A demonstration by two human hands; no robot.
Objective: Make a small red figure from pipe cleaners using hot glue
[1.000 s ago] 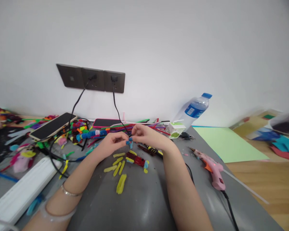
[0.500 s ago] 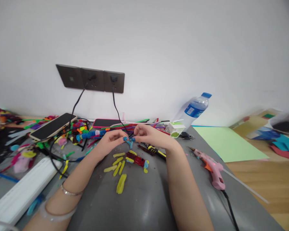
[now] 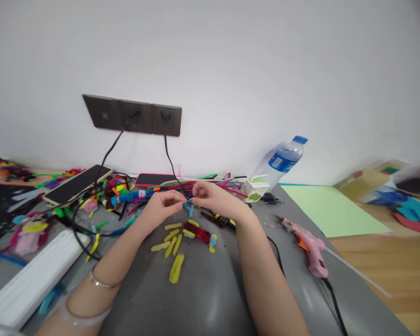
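Observation:
My left hand (image 3: 166, 205) and my right hand (image 3: 208, 195) meet above the grey table, thumbs and fingers pinched on a short light-blue pipe cleaner piece (image 3: 190, 211). Its lower end hangs bent below my fingertips; the rest is hidden by them. Just in front lies a dark red pipe cleaner figure (image 3: 200, 233) with yellow and light-blue ends. Several short yellow pipe cleaner pieces (image 3: 171, 234) are spread beside it, and a thicker folded yellow one (image 3: 176, 269) lies nearer me. A black and yellow tool handle (image 3: 224, 220) sits partly behind my right wrist.
A pink glue gun (image 3: 310, 247) lies at right, its cord running to the front edge. A bottle (image 3: 283, 161) leans on the wall by a small carton (image 3: 255, 189). At left are a white power strip (image 3: 35, 275), a phone (image 3: 77, 185) and craft figures (image 3: 31, 233).
My fingertips have drawn closer together around the light-blue piece. My right forearm has shifted slightly left, showing a black cable beside it. A person's hand at the far left has gone from view.

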